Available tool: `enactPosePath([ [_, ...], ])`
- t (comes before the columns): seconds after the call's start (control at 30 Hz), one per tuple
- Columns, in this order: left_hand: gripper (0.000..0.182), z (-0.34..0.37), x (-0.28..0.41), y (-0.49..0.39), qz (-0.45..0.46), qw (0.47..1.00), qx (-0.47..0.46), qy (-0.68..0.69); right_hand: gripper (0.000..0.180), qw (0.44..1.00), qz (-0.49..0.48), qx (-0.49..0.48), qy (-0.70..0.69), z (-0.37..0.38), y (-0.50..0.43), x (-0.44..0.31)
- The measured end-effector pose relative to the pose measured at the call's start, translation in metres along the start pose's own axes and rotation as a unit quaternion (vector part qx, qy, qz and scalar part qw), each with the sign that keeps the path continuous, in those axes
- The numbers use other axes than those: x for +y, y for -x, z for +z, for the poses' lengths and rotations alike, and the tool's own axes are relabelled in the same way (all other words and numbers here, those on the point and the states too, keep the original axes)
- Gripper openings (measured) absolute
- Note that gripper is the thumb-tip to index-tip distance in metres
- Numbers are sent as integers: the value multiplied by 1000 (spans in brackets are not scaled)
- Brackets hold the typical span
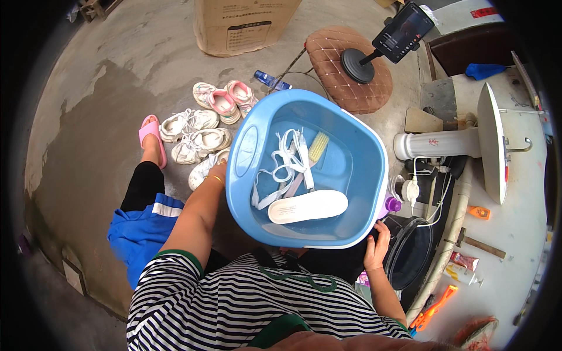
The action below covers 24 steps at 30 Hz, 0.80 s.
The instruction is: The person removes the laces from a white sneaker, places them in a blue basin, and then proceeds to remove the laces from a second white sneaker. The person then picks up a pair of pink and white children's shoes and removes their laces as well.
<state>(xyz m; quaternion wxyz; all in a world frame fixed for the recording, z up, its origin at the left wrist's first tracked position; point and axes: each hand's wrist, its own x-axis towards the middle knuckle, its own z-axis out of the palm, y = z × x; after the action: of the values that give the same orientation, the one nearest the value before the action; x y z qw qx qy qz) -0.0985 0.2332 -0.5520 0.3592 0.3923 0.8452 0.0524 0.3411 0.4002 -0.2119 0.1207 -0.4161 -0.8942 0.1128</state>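
In front of me is a light-blue plastic basin [259,237]. A white insole [309,206], tangled white shoelaces [287,164] and a brush with pale-yellow bristles [318,147] lie inside it. My left hand [221,172], below a gold bracelet, is at the basin's left side, close to a white shoe [203,172]. Its fingers are hidden behind the basin, so its grip does not show. At the basin's lower right edge is my right hand [377,248], fingers bent, beside my dark trousers. Whether it bears on the basin is unclear.
Several white and pink-lined shoes [202,145] stand left of the basin on wet concrete. Ahead are a brown cushioned stool [320,57] with a phone [404,33] on a stand, and a cardboard box [246,30]. A black bucket [408,254] and pedestal sink [491,145] are at right.
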Motion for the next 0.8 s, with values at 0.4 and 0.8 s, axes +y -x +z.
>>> enactPosePath([
  [0.4, 40, 19, -33, 3, -19, 999, -19, 44, 36, 999, 16, 12, -26, -1, 0, 9],
  [0.8, 28, -82, -26, 65, -38, 997, 72, 2, 32, 996, 23, 75, -31, -7, 24, 9],
])
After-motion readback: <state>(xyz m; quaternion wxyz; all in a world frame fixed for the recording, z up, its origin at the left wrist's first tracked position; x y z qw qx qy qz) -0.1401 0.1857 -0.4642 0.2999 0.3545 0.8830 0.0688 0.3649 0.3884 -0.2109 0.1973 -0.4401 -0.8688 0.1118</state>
